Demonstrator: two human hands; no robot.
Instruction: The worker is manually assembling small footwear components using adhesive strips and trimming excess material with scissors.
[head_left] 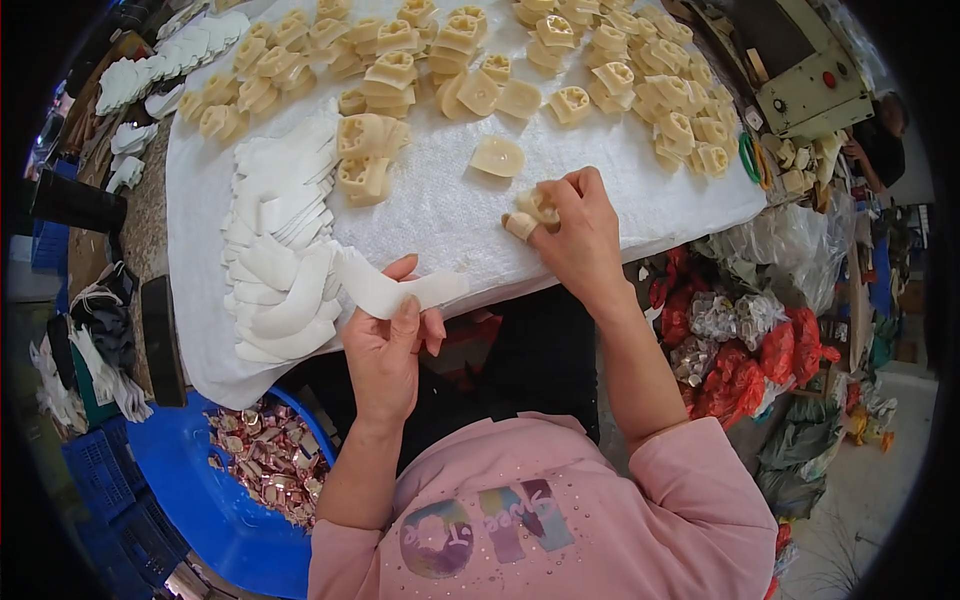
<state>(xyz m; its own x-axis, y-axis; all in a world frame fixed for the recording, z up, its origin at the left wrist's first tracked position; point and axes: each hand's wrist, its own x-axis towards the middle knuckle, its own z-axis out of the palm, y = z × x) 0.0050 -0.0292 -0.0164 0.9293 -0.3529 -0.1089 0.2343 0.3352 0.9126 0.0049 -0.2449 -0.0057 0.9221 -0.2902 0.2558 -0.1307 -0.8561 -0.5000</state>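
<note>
My left hand [385,355] pinches a thin, curved white strip [440,289] between thumb and fingers, just over the table's near edge. Its left end lies close to a stack of similar white pieces [285,290]. My right hand [588,235] grips a small cream molded piece [541,206] above the white cloth [450,225]; the fingers hide part of it. One fingertip of that hand has a pale wrapping [519,225]. A single flat cream piece [498,157] lies on the cloth just beyond the right hand.
Many hollow cream molded pieces [390,75] stand in stacks across the table's far side. A blue tub [180,470] of shiny pinkish pieces stands at lower left. Red plastic bags [735,375] crowd the right side, below a greenish machine box [815,95] with a red button.
</note>
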